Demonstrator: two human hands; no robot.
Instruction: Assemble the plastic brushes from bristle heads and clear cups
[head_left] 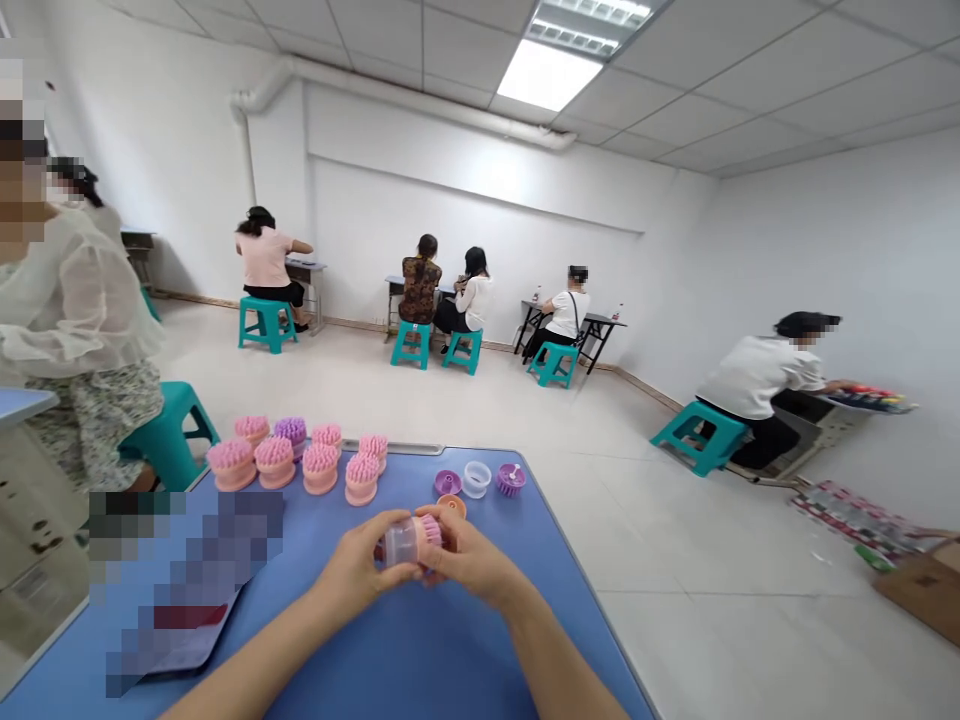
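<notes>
Both my hands meet over the blue table (360, 640). Between them is a brush (411, 541) with a clear cup-like part on its left and pink bristles on its right. My left hand (358, 568) grips the clear end, and my right hand (471, 560) holds the bristled end. Just beyond my fingers lie an orange round part (451, 506), a purple round part (448, 483), a clear ring (477, 480) and a purple bristled piece (511, 479). Several pink brushes (320, 468) and a purple-topped one (291, 433) stand at the back left.
A dark flat package (202, 590), partly pixelated, lies on the table's left side. Close by on the left, a person sits on a green stool (176, 430). Other people sit at desks along the walls. A cardboard box (926, 580) is on the floor at right.
</notes>
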